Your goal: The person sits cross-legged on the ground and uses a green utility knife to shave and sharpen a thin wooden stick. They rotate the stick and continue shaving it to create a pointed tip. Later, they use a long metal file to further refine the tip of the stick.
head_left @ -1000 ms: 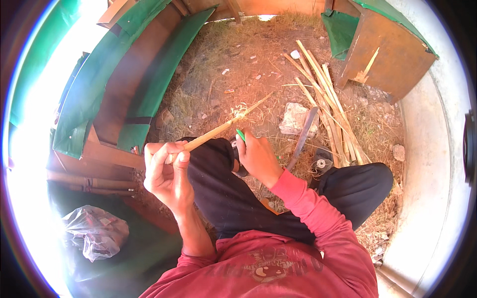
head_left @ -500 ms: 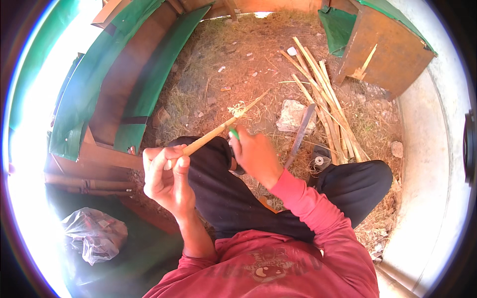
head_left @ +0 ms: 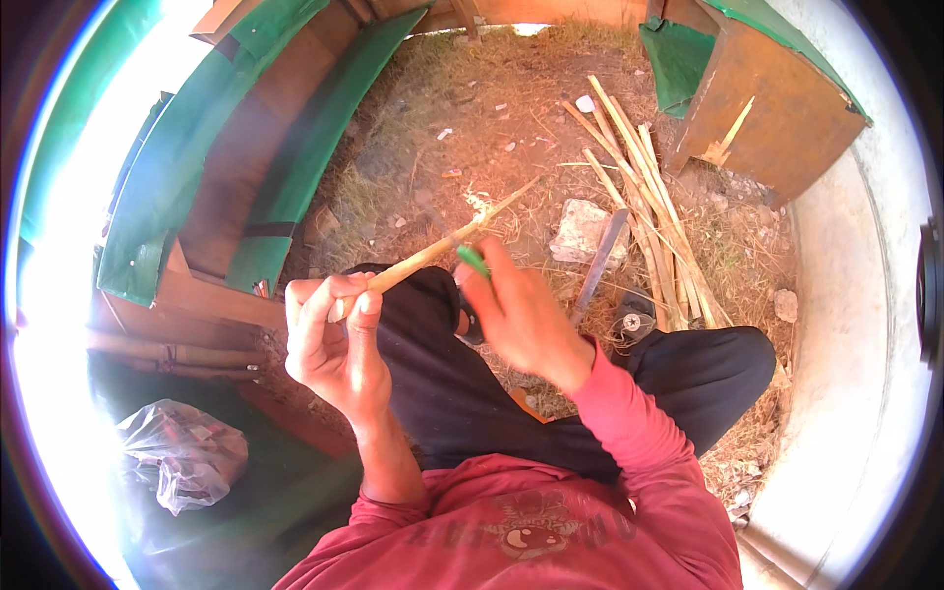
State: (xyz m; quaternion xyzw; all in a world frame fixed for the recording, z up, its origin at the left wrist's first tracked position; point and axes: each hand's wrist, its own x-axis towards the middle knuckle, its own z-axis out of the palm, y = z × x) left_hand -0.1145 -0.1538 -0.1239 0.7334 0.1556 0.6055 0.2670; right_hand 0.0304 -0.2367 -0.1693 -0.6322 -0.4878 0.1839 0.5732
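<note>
My left hand pinches the near end of a pale bamboo stick between thumb and fingers. The stick slants up and away to the right, tapering to its far tip. Thin curled shavings cling to its upper side near that tip. My right hand is closed around a small tool with a green handle, just beside the stick's middle. Whatever blade the tool has cannot be made out. Both hands are above my bent legs in dark trousers.
A long flat blade leans by a pale stone on the dry, grassy ground. Several split bamboo strips lie piled to the right. Green-covered boards stand left, a brown wooden panel far right. A clear plastic bag rests at lower left.
My right hand has drawn back slightly toward me and to the right along the stick, turning so more of the green handle shows. The left hand keeps its pinch almost in place.
</note>
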